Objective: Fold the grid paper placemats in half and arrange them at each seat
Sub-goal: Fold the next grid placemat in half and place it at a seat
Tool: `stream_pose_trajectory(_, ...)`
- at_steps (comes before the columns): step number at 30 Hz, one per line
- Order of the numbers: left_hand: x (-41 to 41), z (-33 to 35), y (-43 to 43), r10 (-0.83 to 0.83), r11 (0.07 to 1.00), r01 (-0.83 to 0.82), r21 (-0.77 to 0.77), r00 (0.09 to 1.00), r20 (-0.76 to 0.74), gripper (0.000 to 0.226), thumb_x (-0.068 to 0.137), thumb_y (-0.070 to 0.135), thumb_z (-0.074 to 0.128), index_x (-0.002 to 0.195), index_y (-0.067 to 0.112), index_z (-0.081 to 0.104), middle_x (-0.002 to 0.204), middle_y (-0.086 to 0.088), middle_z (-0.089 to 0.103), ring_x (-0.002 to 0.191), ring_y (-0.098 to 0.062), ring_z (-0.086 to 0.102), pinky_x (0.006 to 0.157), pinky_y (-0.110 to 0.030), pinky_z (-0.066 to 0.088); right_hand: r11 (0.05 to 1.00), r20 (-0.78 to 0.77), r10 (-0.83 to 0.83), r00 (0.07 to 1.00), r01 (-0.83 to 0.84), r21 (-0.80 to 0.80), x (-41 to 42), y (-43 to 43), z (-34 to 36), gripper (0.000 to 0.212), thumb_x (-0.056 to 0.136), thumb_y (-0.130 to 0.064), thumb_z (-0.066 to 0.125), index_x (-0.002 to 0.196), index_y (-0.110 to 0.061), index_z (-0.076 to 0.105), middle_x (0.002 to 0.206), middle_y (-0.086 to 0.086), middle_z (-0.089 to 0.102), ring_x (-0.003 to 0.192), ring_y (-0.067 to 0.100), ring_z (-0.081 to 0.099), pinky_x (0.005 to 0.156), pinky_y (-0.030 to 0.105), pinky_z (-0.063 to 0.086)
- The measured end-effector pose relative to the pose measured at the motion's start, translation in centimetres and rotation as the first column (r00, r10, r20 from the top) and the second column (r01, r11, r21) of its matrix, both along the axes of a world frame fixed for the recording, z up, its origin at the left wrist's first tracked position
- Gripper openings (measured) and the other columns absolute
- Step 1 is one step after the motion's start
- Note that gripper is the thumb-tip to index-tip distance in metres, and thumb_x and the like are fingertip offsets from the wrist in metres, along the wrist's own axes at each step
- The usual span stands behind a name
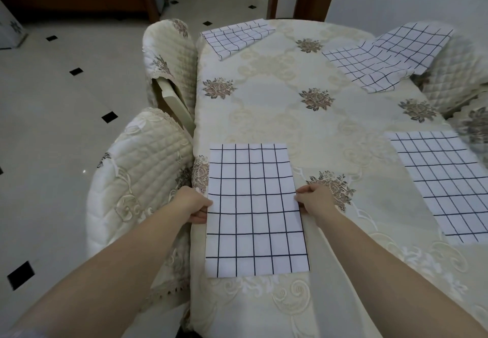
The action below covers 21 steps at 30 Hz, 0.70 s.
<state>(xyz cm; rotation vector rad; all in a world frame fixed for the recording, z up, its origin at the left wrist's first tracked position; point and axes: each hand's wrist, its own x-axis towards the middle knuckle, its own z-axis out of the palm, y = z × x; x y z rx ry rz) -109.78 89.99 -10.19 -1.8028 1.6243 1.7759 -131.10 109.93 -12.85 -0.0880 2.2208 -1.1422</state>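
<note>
Both forearms reach in from below. Left hand (191, 204) pinches left edge of near placemat (254, 211), right hand (314, 200) pinches right edge, each grip closed on paper. Placemat lies flat at near-left corner of counter (303, 131). Three more grid placemats (443, 179) around, far-right one draped onto chair.

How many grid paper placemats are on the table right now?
4: near placemat held between left hand and right hand; right-edge placemat; far-left placemat; far-right placemat, draped onto a chair.
</note>
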Motion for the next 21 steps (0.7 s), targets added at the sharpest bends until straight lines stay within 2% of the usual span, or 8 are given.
stream_pose_trajectory(5, -0.1, 0.0, -0.3, -0.002, 1.000, 0.002, -0.009, 1.000, 0.003, 0.014, 0.087, 0.002, 0.064, 0.076, -0.002, 0.058, 0.070, -0.017, 0.062, 0.057, -0.025, 0.060, 0.042, -0.028, 0.054, 1.000, -0.031, -0.007, 0.999, 0.006, -0.018, -0.2, -0.4, 0.2, 0.020, 0.074, -0.001, 0.068, 0.064, -0.018, 0.064, 0.073, 0.010, 0.069, 0.077, 0.035, 0.070, 0.074, 0.051, 0.059)
stream_pose_trajectory(9, -0.3, -0.2, -0.6, 0.042, 0.999, -0.042, 0.023, 0.999, -0.028, 0.030, 0.090, 0.005, 0.062, 0.065, 0.010, 0.046, 0.054, -0.009, 0.047, 0.046, -0.018, 0.044, 0.040, -0.022, 0.043, 0.999, 0.012, -0.027, 1.000, 0.027, -0.038, -0.4, -0.7, 0.5, 0.018, 0.078, 0.000, 0.066, 0.067, -0.014, 0.065, 0.078, 0.015, 0.071, 0.077, 0.035, 0.071, 0.073, 0.051, 0.059)
stream_pose_trajectory(11, -0.5, -0.4, -0.8, 0.068, 0.997, -0.065, 0.052, 0.996, -0.053, 0.041, 0.093, 0.006, 0.057, 0.059, 0.014, 0.036, 0.041, -0.002, 0.037, 0.036, -0.014, 0.033, 0.041, -0.020, 0.031, 0.999, 0.010, -0.031, 0.999, 0.031, -0.034, -0.6, -0.8, 0.4, 0.017, 0.077, 0.000, 0.066, 0.066, -0.013, 0.065, 0.080, 0.017, 0.071, 0.078, 0.036, 0.071, 0.071, 0.051, 0.059)
stream_pose_trajectory(14, -0.4, -0.6, -1.1, 0.057, 0.997, -0.053, 0.065, 0.996, -0.070, 0.045, 0.096, 0.005, 0.050, 0.057, 0.016, 0.031, 0.034, 0.003, 0.031, 0.027, -0.009, 0.027, 0.035, -0.013, 0.025, 1.000, -0.018, -0.016, 1.000, 0.016, -0.012, -0.5, -0.9, 0.4, 0.016, 0.074, 0.000, 0.067, 0.066, -0.015, 0.065, 0.078, 0.017, 0.071, 0.075, 0.037, 0.071, 0.069, 0.052, 0.059)
stream_pose_trajectory(18, -0.2, -0.7, -1.3, 0.045, 0.998, -0.042, 0.043, 0.996, -0.072, 0.036, 0.095, 0.002, 0.049, 0.062, 0.014, 0.039, 0.047, -0.003, 0.036, 0.040, -0.013, 0.033, 0.043, -0.021, 0.031, 1.000, -0.025, -0.012, 1.000, 0.012, -0.013, 0.0, -1.2, 0.8, 0.018, 0.076, 0.001, 0.066, 0.067, -0.015, 0.064, 0.077, 0.017, 0.071, 0.075, 0.036, 0.070, 0.069, 0.050, 0.059)
stream_pose_trajectory(21, -0.1, -0.8, -1.3, 0.084, 0.996, -0.082, 0.028, 0.994, -0.074, 0.029, 0.092, 0.001, 0.055, 0.066, 0.010, 0.046, 0.055, -0.006, 0.042, 0.046, -0.016, 0.038, 0.040, -0.020, 0.037, 1.000, -0.044, 0.004, 0.999, -0.004, -0.008, 0.3, -1.6, 0.8, 0.020, 0.076, 0.000, 0.068, 0.066, -0.017, 0.064, 0.070, 0.013, 0.068, 0.068, 0.030, 0.067, 0.066, 0.047, 0.060)
